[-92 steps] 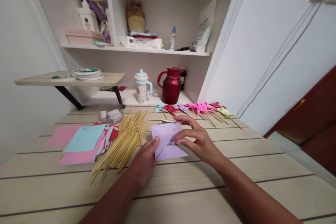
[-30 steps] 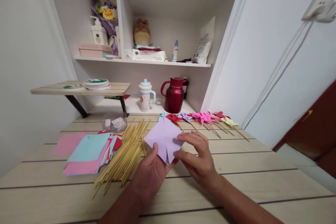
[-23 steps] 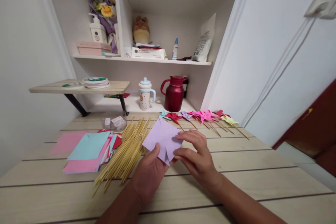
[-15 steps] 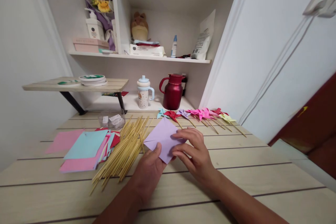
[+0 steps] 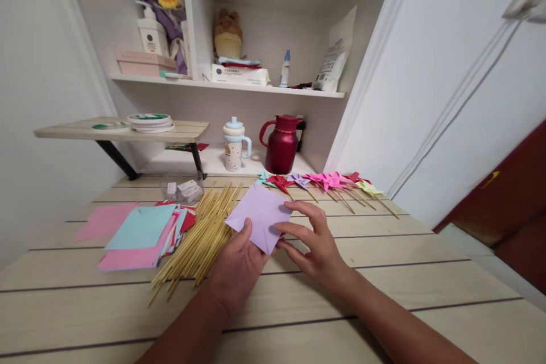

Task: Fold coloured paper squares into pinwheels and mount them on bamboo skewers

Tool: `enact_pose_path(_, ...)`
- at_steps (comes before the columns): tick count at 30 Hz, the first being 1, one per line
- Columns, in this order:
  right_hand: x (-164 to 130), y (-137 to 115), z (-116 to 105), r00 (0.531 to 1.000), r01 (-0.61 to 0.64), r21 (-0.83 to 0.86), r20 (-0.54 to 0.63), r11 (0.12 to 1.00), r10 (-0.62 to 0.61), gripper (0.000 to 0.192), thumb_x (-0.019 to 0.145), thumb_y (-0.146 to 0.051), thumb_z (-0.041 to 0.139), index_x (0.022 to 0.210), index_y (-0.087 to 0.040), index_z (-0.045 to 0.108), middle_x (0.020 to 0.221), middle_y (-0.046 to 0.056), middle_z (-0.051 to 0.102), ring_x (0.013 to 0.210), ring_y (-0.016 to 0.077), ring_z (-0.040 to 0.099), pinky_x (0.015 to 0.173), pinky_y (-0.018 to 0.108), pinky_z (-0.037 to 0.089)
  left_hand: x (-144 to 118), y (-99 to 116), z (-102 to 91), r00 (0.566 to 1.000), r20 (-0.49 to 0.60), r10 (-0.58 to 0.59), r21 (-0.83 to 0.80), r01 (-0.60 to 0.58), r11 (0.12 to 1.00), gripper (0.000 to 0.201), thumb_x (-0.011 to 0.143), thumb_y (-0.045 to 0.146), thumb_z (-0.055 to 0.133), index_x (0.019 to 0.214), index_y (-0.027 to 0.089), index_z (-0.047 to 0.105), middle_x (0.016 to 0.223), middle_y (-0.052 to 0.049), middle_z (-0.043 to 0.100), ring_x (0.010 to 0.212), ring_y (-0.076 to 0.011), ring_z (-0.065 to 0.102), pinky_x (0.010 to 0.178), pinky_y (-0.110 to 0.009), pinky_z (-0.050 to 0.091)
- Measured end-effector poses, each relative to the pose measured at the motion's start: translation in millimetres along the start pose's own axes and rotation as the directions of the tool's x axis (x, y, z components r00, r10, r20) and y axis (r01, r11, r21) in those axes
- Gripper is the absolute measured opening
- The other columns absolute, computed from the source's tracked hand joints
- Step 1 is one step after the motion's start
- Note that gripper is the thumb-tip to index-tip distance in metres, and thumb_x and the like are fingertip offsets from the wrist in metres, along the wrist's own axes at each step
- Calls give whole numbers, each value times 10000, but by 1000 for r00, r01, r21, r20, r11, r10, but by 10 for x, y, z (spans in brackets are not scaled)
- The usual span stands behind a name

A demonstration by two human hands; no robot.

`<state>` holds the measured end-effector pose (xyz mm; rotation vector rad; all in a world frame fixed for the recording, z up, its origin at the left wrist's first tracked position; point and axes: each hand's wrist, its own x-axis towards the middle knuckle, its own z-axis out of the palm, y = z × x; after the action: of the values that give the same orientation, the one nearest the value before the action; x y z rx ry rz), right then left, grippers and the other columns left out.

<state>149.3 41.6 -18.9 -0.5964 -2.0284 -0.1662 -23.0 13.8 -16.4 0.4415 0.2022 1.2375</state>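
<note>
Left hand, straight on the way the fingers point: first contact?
Likely nothing new: the left hand already pinches the lilac paper. Beyond that sheet, probably the paper pinwheels, though depth is unclear.

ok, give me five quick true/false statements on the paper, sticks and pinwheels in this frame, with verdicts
1. Both hands hold the lilac paper square. True: the left hand and the right hand each have a grip on it.
2. The bamboo sticks lie to the right of the lilac paper. False: they lie to its left, beside the stack of coloured paper.
3. Finished pinwheels lie in a row at the far side of the table. True.
4. The red jug lies on its side. False: it stands upright.
5. The top sheet of the coloured stack is green. False: it is light blue.
</note>
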Motion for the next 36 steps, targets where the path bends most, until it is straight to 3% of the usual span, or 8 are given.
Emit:
enact_pose_path(8,1,-31,-17,999,35,-30,-33,999,-36,101,848,-156,694,912,-230,667,1248,90,550,1149,299,526,982,526,431,-22,-49,86,997,-75,12,114,-3,993,478,965,301,489,1436,228,449,1338,-90,621,1258,-242,539,1075,-420,407)
enact_pose_path(13,26,-40,-40,998,0,-10,-57,1000,0,66,864,-169,678,853,-234,685,1188,80,604,1122,297,543,962,518,426,-7,-103,-11,997,-63,54,307,-32,951,507,932,313,558,1422,222,465,1287,-118,638,1202,-271,559,1021,-445,424)
enact_pose_path(17,48,-66,-36,995,-38,12,-88,999,39,87,884,-183,655,824,-228,699,1132,79,643,1093,288,551,942,502,421,-13,-176,-82,1000,-19,-6,431,13,902,434,925,338,569,1345,231,559,1267,-106,649,1154,-274,583,982,-435,440)
enact_pose_path(21,55,-74,-25,988,-102,0,-120,995,102,95,874,-174,665,793,-214,695,1138,90,647,1094,290,554,937,498,418,-12,-189,-47,998,37,-55,324,40,945,365,949,296,523,1300,227,597,1270,-95,650,1190,-255,570,1006,-406,425)
enact_pose_path(28,51,-64,-28,986,-129,-3,-106,992,127,92,862,-175,688,779,-211,697,1145,89,642,1101,286,568,951,491,410,1,-124,14,998,16,-68,104,66,992,441,971,248,471,1412,235,471,1344,-88,607,1245,-228,543,1061,-405,398)
enact_pose_path(36,54,-84,-27,970,-215,15,-111,976,216,119,861,-158,658,757,-212,681,1150,98,620,1100,290,572,919,478,434,-11,-117,37,991,-23,-133,163,135,977,381,962,306,490,1312,180,572,1242,-115,670,1208,-258,576,1046,-444,409)
